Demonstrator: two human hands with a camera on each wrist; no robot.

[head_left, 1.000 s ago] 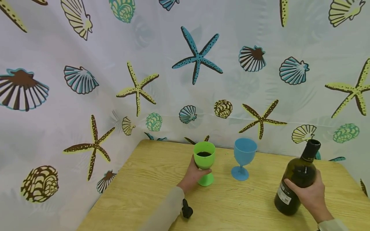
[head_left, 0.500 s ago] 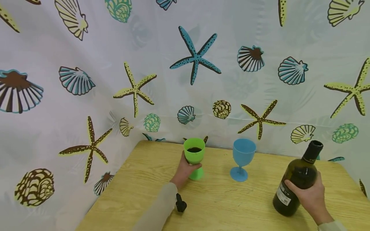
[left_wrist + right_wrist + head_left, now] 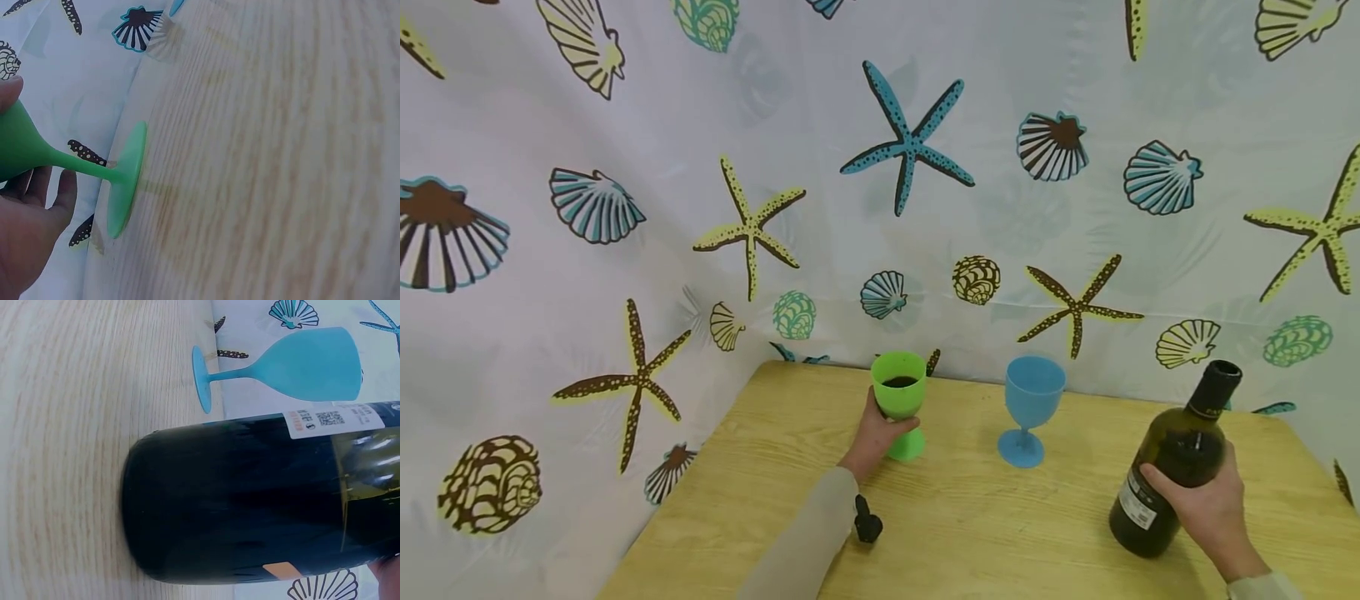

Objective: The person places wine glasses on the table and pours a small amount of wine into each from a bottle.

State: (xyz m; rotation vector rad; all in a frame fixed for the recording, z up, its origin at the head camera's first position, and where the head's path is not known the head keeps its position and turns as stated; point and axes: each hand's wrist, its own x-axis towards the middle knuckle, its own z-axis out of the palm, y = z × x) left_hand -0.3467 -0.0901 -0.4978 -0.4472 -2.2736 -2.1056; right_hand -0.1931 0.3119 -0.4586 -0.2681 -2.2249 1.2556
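My left hand (image 3: 874,437) grips a green goblet (image 3: 904,405) low on its bowl, at the back left of the table. Dark liquid (image 3: 899,382) lies inside the bowl. In the left wrist view the goblet's round foot (image 3: 127,181) is at the tabletop; whether it touches cannot be told. On the right, my right hand (image 3: 1213,504) holds a dark wine bottle (image 3: 1180,450) round its body, mouth up and uncapped. A white label (image 3: 334,420) shows on its side in the right wrist view. Between the hands stands a blue goblet (image 3: 1033,396), upright and untouched.
The wooden table (image 3: 985,533) meets a white curtain (image 3: 820,108) printed with shells and starfish along its back and left sides. A black strap-mounted device (image 3: 868,525) sits on my left wrist.
My left hand has carried the green goblet a little left and toward the back, mostly in the first half second. The bottle and my right hand have barely moved; the blue goblet stays put.
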